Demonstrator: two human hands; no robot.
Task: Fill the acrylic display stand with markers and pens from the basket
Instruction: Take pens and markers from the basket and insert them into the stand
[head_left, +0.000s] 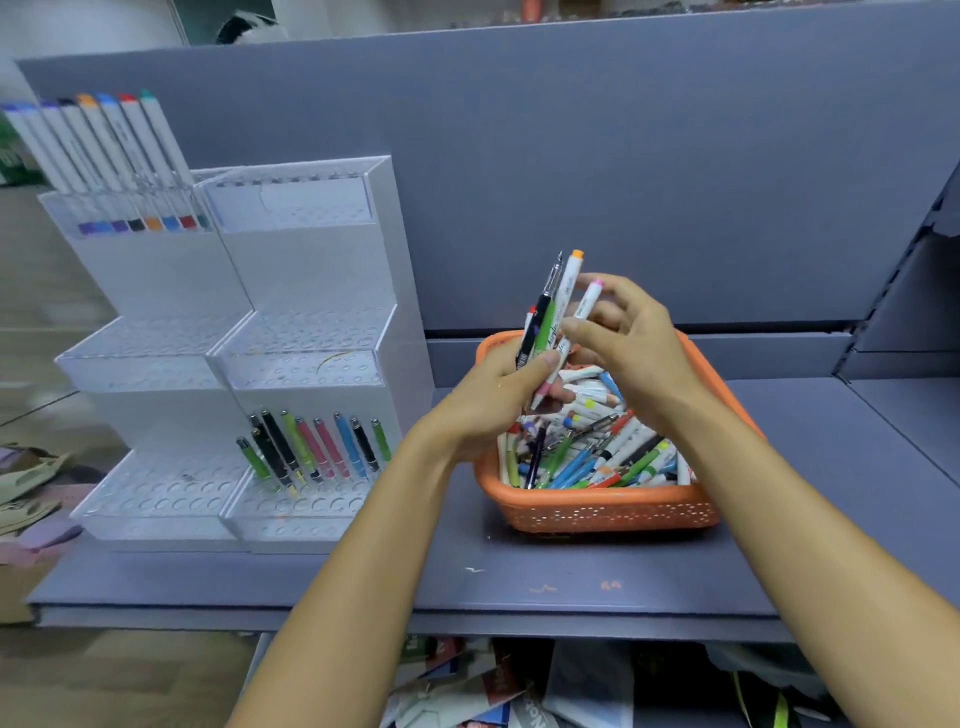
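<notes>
An orange basket (597, 512) full of several loose markers and pens stands on the grey shelf at centre right. Above it my left hand (498, 395) grips a bunch of pens and markers (553, 312) upright: a black pen, a green one, a white orange-capped marker. My right hand (631, 343) pinches a white pink-capped marker (589, 299) against the bunch. The tiered acrylic display stand (311, 332) stands at left, with several coloured pens (322, 449) in its right lower tier and white markers (111, 156) in its left top tier.
The grey shelf (519, 577) has a grey back panel (623, 156) behind it and a side bracket at right. Papers and packets lie on the lower level under the shelf edge. Bags lie on the floor at far left.
</notes>
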